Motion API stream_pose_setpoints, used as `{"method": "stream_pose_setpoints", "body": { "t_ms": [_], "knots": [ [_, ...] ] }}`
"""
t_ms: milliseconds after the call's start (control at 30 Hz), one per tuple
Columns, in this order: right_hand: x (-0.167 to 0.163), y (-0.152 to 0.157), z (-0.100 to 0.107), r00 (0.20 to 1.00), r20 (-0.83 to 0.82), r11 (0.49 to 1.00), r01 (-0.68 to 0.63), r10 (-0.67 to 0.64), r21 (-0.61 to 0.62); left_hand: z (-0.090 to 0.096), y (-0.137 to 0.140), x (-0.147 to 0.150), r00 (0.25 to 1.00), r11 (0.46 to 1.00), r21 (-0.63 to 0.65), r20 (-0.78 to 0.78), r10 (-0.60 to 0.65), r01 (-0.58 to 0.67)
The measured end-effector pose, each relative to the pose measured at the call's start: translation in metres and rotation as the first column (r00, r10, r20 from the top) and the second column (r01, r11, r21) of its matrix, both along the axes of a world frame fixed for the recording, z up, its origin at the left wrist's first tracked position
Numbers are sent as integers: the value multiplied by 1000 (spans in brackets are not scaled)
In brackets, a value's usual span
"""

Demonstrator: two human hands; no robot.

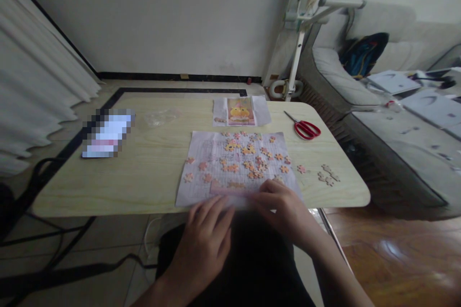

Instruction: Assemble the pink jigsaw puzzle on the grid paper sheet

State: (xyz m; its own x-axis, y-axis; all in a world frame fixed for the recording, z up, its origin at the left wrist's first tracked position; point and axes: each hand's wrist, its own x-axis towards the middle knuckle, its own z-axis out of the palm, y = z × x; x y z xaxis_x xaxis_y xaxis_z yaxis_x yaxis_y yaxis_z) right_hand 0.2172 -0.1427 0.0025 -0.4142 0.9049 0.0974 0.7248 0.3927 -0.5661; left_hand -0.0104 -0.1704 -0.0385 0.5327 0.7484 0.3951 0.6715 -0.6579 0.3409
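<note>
A joined pink strip of jigsaw puzzle (230,189) lies along the near edge of a creased white paper sheet (187,194). My left hand (207,230) rests at that edge, fingers stretched out and lying by the strip's left part. At the strip's right end, my right hand (283,206) has its thumb and fingers drawn together; what they hold, if anything, is hidden. Loose puzzle pieces (255,172) and small joined clusters, orange, pink and yellow, are scattered over the sheet. Beyond it lies a picture (240,111) of a yellow figure on another white sheet.
Red-handled scissors (307,129) lie at the table's right, with face-down grey pieces (327,176) nearer. A phone (110,132) and clear plastic wrap (162,116) are on the left of the wooden table (151,177). A grey sofa (399,153) stands to the right.
</note>
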Motion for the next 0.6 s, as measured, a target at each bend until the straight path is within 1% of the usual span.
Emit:
{"method": "stream_pose_setpoints", "body": {
  "t_ms": [400,600],
  "knots": [
    [1,0,-4,1000,-4,1000,15,-15,1,1,-2,1,1000,1000,-11,-18,16,-16],
    [0,0,-2,1000,6,1000,18,-18,-14,1,-2,0,1000,1000,-25,-8,6,-6]
  ]
}}
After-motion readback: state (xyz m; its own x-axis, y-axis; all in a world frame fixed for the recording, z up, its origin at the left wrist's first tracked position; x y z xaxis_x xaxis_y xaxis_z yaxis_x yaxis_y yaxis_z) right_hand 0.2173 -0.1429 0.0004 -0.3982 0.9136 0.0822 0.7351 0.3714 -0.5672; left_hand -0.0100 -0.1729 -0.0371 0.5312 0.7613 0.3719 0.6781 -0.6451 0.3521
